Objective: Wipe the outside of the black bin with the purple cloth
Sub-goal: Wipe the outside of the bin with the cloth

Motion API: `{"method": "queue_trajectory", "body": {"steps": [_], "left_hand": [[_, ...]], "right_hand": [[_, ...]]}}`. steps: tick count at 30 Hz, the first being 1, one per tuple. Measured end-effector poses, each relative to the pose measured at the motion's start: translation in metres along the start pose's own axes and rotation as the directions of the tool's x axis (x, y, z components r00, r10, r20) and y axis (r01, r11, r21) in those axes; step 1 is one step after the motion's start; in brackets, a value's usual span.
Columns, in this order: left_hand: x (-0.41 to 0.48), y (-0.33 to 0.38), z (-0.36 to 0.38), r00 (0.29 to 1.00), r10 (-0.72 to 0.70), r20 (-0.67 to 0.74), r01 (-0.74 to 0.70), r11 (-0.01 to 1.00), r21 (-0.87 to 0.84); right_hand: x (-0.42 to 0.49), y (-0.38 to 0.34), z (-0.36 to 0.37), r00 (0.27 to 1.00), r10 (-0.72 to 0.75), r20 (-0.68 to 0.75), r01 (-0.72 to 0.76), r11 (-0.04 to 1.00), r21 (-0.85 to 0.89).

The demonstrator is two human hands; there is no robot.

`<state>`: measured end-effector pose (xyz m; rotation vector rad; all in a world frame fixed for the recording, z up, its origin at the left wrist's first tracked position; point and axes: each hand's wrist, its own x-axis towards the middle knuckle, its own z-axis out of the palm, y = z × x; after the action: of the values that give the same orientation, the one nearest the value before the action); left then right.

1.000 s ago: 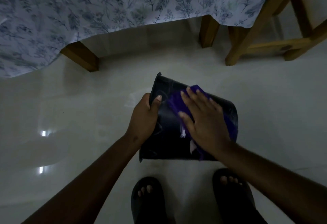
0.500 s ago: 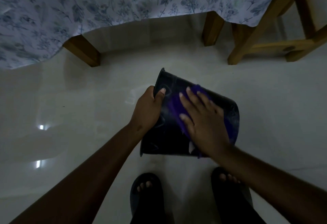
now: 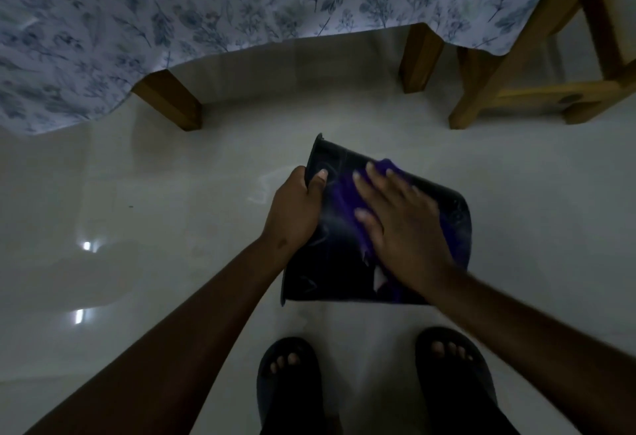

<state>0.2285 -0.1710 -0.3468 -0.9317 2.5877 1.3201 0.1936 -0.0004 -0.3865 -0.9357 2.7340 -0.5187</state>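
Pale, shiny floor tiles (image 3: 155, 214) fill the dim room. The left hand (image 3: 296, 218) grips the rim of the black bin (image 3: 327, 273), with the thumb on the outside wall. The right hand (image 3: 406, 235) lies flat, fingers straight and a little spread, and presses the purple cloth (image 3: 344, 200) on the bin's side. The bin is tipped on its side, mouth to the left, just ahead of two dark sandals (image 3: 290, 390). Further away stand wooden table legs (image 3: 172, 104) under a flowered tablecloth (image 3: 206, 4).
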Motion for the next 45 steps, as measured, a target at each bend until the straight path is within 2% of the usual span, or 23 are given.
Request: {"method": "queue_trajectory", "body": {"steps": [2, 4, 7, 9, 11, 17, 23, 26, 28, 30, 33, 36, 39, 41, 43, 45], "left_hand": [[0.000, 0.002, 0.000, 1.000, -0.003, -0.010, 0.003, 1.000, 0.012], [0.004, 0.004, -0.001, 1.000, -0.014, -0.002, 0.014, 0.999, 0.048], [0.013, 0.006, -0.001, 0.998, -0.054, 0.036, 0.052, 0.997, 0.062], [0.017, 0.007, 0.000, 0.996, -0.075, 0.040, 0.073, 0.996, 0.044], [0.018, 0.008, 0.001, 0.996, -0.085, 0.030, 0.085, 0.996, 0.026], [0.020, 0.013, 0.001, 0.990, -0.131, 0.049, 0.134, 0.989, -0.059], [0.024, 0.013, 0.001, 0.986, -0.155, 0.069, 0.153, 0.988, 0.031], [0.009, 0.008, -0.003, 0.997, -0.077, 0.029, 0.077, 0.997, -0.022], [-0.010, -0.003, -0.005, 0.999, 0.046, 0.028, -0.047, 0.999, 0.016], [-0.023, -0.013, -0.006, 0.995, 0.104, -0.003, -0.104, 0.991, 0.083], [-0.014, -0.012, -0.005, 0.996, 0.082, -0.032, -0.076, 0.986, 0.150], [0.002, -0.002, 0.000, 0.998, 0.059, -0.038, -0.053, 0.989, 0.141], [0.006, 0.001, 0.003, 0.996, 0.058, -0.067, -0.049, 0.990, 0.132], [0.004, 0.000, 0.003, 0.995, 0.072, -0.071, -0.064, 0.992, 0.110], [0.000, -0.003, 0.002, 0.995, 0.074, -0.065, -0.067, 0.992, 0.104], [-0.005, -0.006, 0.002, 0.996, 0.071, -0.063, -0.064, 0.993, 0.103]], "right_hand": [[0.031, 0.007, -0.009, 0.997, 0.075, 0.003, -0.075, 0.993, 0.087], [0.028, 0.007, -0.006, 0.997, 0.074, 0.017, -0.075, 0.994, 0.073], [-0.030, -0.005, 0.006, 0.997, -0.075, 0.025, 0.076, 0.996, -0.054], [-0.066, -0.009, 0.017, 0.983, -0.183, 0.011, 0.183, 0.981, -0.070], [-0.067, -0.004, 0.021, 0.976, -0.216, -0.013, 0.214, 0.975, -0.062], [0.010, 0.012, -0.005, 0.999, 0.030, -0.027, -0.029, 0.999, 0.031], [-0.021, 0.009, 0.001, 0.998, -0.061, 0.005, 0.061, 0.998, 0.004], [-0.016, 0.018, -0.003, 0.998, -0.069, -0.009, 0.069, 0.996, 0.047], [-0.001, 0.023, -0.006, 0.999, -0.051, 0.000, 0.051, 0.994, 0.092], [0.005, 0.022, -0.004, 1.000, -0.029, 0.006, 0.028, 0.994, 0.104], [-0.019, 0.011, 0.006, 0.999, -0.029, -0.018, 0.029, 1.000, -0.003], [-0.054, 0.000, 0.020, 0.989, -0.145, 0.001, 0.144, 0.983, -0.115], [-0.060, -0.003, 0.023, 0.983, -0.184, 0.003, 0.183, 0.976, -0.117], [-0.047, -0.004, 0.015, 0.991, -0.131, 0.015, 0.132, 0.990, -0.055], [-0.014, 0.002, 0.003, 0.999, -0.034, -0.018, 0.034, 0.999, 0.019], [0.025, 0.014, -0.005, 0.997, 0.073, 0.017, -0.075, 0.990, 0.119]]}}
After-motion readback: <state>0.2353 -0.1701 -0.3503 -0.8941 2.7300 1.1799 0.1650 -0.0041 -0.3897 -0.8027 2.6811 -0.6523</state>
